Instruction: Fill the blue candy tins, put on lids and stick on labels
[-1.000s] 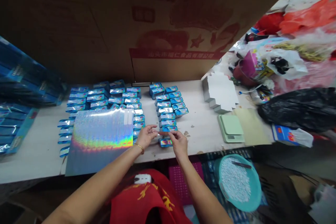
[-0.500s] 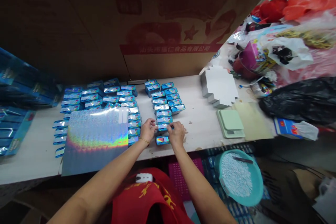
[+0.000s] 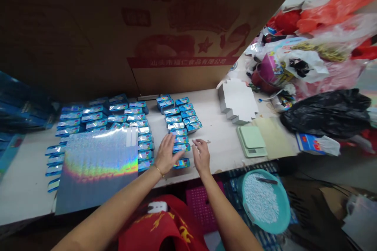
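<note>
Small blue tins [image 3: 181,139] with rounded corners and shiny tops stand in a column in front of me. My left hand [image 3: 165,154] lies over the column's left edge with its fingers spread, seeming to touch the tins. To the right of the column is my right hand [image 3: 202,155], its fingers apart and slightly bent, with nothing visible in it. The nearest tin [image 3: 182,163] sits a little apart, between my hands. A shiny rainbow sticker sheet [image 3: 100,168] lies left of my left hand, partly over more blue tins [image 3: 118,119].
A large cardboard box [image 3: 182,27] forms a wall behind the table. On the right are stacked white card pieces [image 3: 240,100], a green scale [image 3: 251,141] and a black plastic bag [image 3: 326,113]. A turquoise basin [image 3: 285,211] of white pellets stands below the table edge.
My hands have let go of the tin they were pinching. The left has spread over the column and the right has drawn away from it. The view has shifted slightly.
</note>
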Available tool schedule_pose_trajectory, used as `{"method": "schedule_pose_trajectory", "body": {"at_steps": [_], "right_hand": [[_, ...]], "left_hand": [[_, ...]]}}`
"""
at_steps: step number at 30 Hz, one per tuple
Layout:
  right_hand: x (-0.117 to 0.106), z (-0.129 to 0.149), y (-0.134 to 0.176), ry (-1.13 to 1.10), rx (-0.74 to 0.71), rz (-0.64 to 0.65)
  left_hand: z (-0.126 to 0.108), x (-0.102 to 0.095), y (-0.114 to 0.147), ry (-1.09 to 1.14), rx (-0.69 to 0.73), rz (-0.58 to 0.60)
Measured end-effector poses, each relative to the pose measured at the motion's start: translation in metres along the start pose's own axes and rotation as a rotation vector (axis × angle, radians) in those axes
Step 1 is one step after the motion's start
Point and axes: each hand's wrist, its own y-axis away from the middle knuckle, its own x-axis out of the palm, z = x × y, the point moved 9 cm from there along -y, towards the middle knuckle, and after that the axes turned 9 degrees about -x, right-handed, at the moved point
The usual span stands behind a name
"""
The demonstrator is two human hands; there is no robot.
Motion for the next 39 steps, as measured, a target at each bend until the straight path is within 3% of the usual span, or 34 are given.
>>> {"method": "schedule_pose_trajectory", "body": {"at_steps": [3,6,9,13,16,18,20,22,27,30,32,34,37,39], "right_hand": [[0.021,-0.029,-0.011,-0.339,0.207,0.042],[0.052,-0.031,-0.013,-0.503,0.255,0.148],[0.075,-0.023,-0.009,-0.564,0.248,0.161],[0.105,0.0,-0.009,-0.558,0.205,0.248],[0.091,0.013,-0.024,-0.4,0.127,0.081],[0.068,0.011,-0.031,-0.26,0.168,-0.111],[0.055,0.004,-0.035,-0.195,0.254,-0.207],[0.056,-0.002,-0.04,-0.213,0.311,-0.194],[0.082,-0.017,-0.051,-0.297,0.371,-0.096],[0.104,-0.014,-0.058,-0.362,0.306,0.023],[0.113,-0.006,-0.062,-0.389,0.236,0.1],[0.107,-0.002,-0.065,-0.353,0.215,0.052],[0.086,0.002,-0.068,-0.234,0.229,-0.13],[0.085,0.004,-0.072,-0.205,0.242,-0.155]], "left_hand": [[-0.023,0.026,0.009,-0.272,0.124,0.132],[-0.023,0.043,0.014,-0.434,0.125,0.181],[-0.011,0.038,0.016,-0.489,0.106,0.167],[0.01,0.014,0.018,-0.567,0.03,0.107],[0.016,-0.001,0.014,-0.59,0.006,0.076],[0.014,-0.007,0.003,-0.572,0.022,0.068],[0.011,-0.01,-0.017,-0.542,0.055,0.074],[0.01,-0.01,-0.043,-0.511,0.092,0.101],[0.02,0.001,-0.112,-0.491,0.092,0.194],[0.026,0.011,-0.126,-0.546,0.119,0.265],[0.028,0.008,-0.125,-0.579,0.132,0.252],[0.03,0.0,-0.123,-0.589,0.13,0.217],[0.028,-0.015,-0.13,-0.603,0.123,0.145],[0.026,-0.015,-0.142,-0.624,0.139,0.144]]}}
